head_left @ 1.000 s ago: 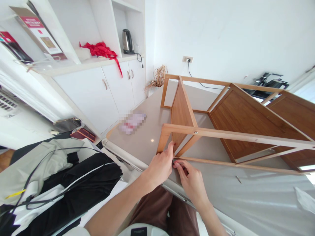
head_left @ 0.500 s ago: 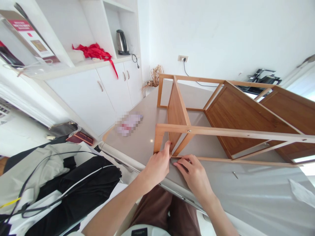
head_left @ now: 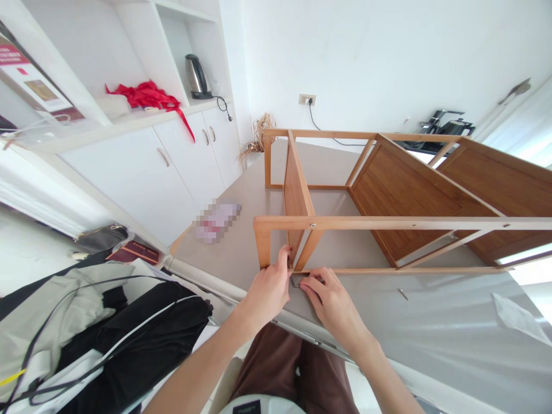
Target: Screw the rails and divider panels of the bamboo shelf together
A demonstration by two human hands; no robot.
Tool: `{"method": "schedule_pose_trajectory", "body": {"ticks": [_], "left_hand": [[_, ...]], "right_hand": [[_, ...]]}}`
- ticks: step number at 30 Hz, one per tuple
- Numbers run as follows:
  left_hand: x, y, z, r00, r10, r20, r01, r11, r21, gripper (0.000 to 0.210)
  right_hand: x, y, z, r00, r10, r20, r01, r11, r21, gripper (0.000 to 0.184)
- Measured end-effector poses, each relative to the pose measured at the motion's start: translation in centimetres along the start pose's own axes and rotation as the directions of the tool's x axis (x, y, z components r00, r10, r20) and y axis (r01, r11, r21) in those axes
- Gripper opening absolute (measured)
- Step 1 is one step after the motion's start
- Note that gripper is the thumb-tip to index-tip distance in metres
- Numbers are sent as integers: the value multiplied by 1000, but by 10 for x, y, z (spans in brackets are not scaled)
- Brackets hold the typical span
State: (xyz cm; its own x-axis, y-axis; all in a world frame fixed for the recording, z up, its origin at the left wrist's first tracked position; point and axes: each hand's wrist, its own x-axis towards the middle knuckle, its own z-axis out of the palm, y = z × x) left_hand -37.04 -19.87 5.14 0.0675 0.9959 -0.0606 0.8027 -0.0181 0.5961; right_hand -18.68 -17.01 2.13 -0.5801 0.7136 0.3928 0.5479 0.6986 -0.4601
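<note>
A wooden shelf unit (head_left: 362, 223) lies on its side on a grey table (head_left: 366, 310). My left hand (head_left: 268, 290) is closed around its lower rail, by the foot of the first shelf panel (head_left: 297, 187), with one finger raised along that panel. Just right of it, my right hand (head_left: 330, 293) pinches a small, thin grey metal piece (head_left: 296, 282), like a hex key, against the underside of the same rail. The fingers hide much of this piece. A bolt head (head_left: 313, 225) shows in the upper rail.
A loose screw (head_left: 403, 294) and a clear plastic bag (head_left: 520, 316) lie on the table to the right. A blurred-out packet (head_left: 218, 221) is at the left. Clothes and cables (head_left: 142, 322) are heaped beside me. White cabinets (head_left: 142, 167) hold a kettle (head_left: 197, 77) and red ribbon (head_left: 149, 96).
The whole view has shifted slightly, so the shelf unit appears farther left. My right fingers have turned a little at the metal piece; my left hand keeps its grip by the panel.
</note>
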Motion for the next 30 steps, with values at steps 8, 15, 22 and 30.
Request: {"method": "schedule_pose_trajectory", "body": {"ticks": [8, 15, 22, 30], "left_hand": [[0, -3, 4, 1000, 17, -24, -16, 1000, 10, 50], [0, -2, 2, 1000, 27, -11, -27, 1000, 6, 53], [1, -3, 3, 1000, 13, -2, -13, 999, 39, 55], [0, -1, 1, 1000, -6, 5, 5, 1000, 27, 57]], "right_hand": [[0, -6, -2, 995, -101, 22, 103, 983, -155, 23], [2, -8, 2, 994, -113, 2, 111, 974, -200, 26], [2, -11, 2, 993, -121, -14, 115, 968, -223, 26], [2, -13, 5, 992, -120, -27, 110, 967, -230, 29]]}}
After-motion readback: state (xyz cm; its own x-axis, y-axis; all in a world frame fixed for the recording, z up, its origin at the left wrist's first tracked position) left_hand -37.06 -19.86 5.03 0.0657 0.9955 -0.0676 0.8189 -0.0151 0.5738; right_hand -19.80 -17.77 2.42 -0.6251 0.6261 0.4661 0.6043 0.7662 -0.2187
